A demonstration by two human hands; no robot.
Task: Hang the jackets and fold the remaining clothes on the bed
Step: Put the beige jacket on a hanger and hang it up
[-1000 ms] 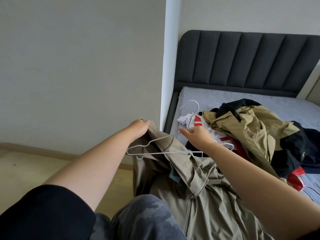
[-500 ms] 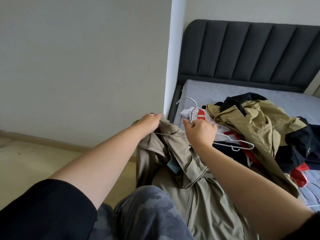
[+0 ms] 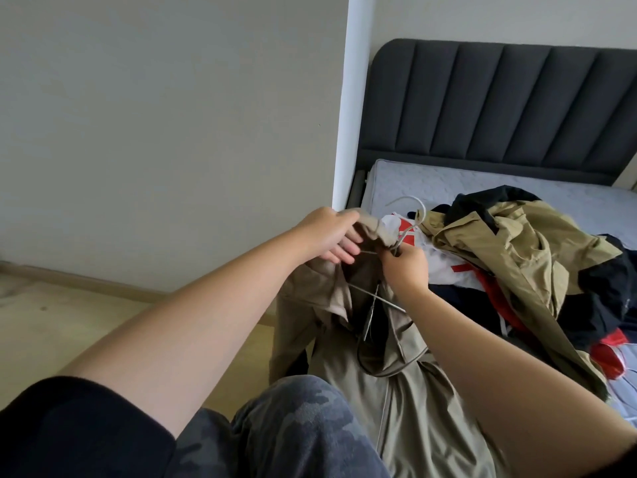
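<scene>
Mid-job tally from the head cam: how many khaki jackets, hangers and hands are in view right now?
Khaki jackets: 2, the held jacket and the piled jacket
Hangers: 1, the wire hanger
Hands: 2, the left hand and the right hand
Total: 5
Not counted: the dark and red clothes, too tangled to separate.

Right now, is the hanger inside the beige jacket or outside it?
Partly in: the hanger has its hook above the collar and one wire arm inside the open front of the beige jacket. Shoulders seated: cannot tell.
</scene>
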